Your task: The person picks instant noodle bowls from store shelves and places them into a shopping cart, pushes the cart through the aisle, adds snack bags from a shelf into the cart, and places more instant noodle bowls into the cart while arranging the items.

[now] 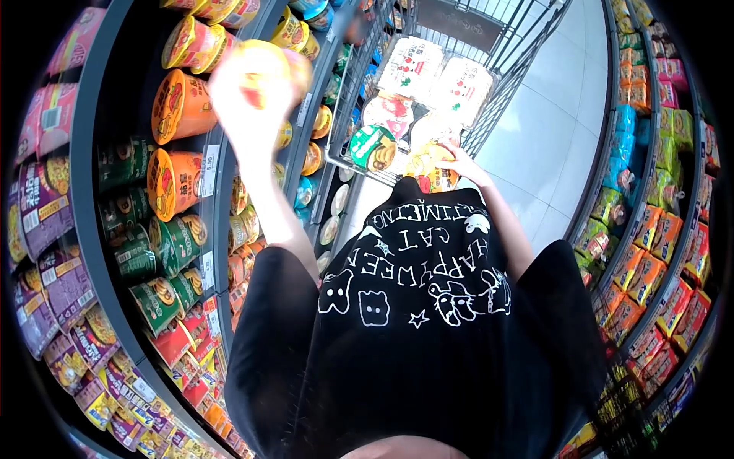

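Cup, yellow, in left hand, grip closed round it; glare hides fingers. Yellow tub in cart at four o'clock, touched by nearer right hand, grip opening unclear.

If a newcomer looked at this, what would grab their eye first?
Probably the black shirt with white drawings, filling the lower middle. Then the glaringly bright left hand, raising a yellow cup beside the left shelves. Next, the cart at top centre, with the right hand on another yellow cup.
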`<state>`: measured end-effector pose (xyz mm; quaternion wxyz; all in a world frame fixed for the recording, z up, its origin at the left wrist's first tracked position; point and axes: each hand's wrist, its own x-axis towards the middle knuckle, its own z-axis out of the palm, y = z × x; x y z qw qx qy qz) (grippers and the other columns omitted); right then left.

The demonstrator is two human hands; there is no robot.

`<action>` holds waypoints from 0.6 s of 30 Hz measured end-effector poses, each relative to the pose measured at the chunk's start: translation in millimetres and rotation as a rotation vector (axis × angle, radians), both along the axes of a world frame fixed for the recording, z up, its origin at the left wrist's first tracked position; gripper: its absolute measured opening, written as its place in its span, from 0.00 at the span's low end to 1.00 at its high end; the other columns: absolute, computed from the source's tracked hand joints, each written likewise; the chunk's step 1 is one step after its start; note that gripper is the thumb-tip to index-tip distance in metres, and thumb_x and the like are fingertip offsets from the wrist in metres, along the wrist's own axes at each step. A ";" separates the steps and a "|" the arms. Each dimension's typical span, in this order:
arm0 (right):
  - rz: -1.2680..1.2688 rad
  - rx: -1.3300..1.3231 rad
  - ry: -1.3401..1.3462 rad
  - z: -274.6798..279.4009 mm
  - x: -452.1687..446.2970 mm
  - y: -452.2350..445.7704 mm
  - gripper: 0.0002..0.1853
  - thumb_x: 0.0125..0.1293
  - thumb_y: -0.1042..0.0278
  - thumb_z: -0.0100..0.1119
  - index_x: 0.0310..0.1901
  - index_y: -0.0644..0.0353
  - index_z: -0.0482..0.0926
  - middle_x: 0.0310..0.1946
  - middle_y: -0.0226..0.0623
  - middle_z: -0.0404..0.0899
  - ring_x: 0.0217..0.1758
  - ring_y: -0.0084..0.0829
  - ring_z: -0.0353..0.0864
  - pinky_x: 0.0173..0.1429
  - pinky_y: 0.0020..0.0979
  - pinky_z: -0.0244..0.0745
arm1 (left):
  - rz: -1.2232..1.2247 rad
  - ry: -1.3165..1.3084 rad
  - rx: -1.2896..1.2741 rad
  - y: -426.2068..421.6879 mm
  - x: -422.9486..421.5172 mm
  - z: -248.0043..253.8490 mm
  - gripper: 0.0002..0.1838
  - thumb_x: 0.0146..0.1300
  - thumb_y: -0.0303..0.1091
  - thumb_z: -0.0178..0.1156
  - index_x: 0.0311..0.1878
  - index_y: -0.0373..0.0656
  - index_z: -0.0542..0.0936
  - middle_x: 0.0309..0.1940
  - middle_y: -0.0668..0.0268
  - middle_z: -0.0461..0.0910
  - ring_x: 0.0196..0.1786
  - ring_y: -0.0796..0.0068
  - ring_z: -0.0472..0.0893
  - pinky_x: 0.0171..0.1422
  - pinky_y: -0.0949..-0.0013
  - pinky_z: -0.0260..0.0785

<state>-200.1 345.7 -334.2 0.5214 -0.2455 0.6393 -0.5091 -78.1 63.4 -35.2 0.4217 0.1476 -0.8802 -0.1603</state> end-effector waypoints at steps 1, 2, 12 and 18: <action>0.008 0.007 0.005 0.0 0.9 -0.2 0.34 0.49 0.62 0.62 0.56 0.67 0.60 0.52 0.42 0.67 0.55 0.30 0.65 0.59 0.26 0.57 | -0.045 -0.131 0.028 17.2 -1.0 -29.9 0.33 0.37 0.42 0.68 0.49 0.42 0.69 0.47 0.56 0.66 0.52 0.61 0.66 0.57 0.59 0.58; 0.018 0.013 0.012 0.0 1.0 -0.8 0.34 0.49 0.61 0.62 0.56 0.67 0.60 0.52 0.43 0.66 0.56 0.30 0.64 0.60 0.26 0.57 | -0.149 -0.338 0.039 25.5 -1.9 -54.8 0.36 0.36 0.41 0.68 0.51 0.43 0.66 0.46 0.56 0.66 0.53 0.61 0.65 0.56 0.59 0.57; 0.029 0.029 0.035 -3.3 -0.1 -2.8 0.34 0.49 0.61 0.62 0.56 0.67 0.61 0.52 0.41 0.66 0.56 0.28 0.63 0.60 0.26 0.56 | -0.078 -0.657 0.357 70.8 44.4 -285.3 0.52 0.27 0.41 0.70 0.61 0.45 0.55 0.50 0.48 0.58 0.51 0.48 0.61 0.54 0.56 0.58; 0.029 -0.028 0.099 -0.6 1.1 0.3 0.35 0.48 0.61 0.63 0.56 0.67 0.61 0.53 0.42 0.65 0.58 0.29 0.61 0.62 0.27 0.54 | -0.064 -0.801 0.280 79.8 51.9 -285.6 0.55 0.27 0.46 0.70 0.63 0.48 0.52 0.59 0.50 0.52 0.62 0.48 0.50 0.60 0.42 0.43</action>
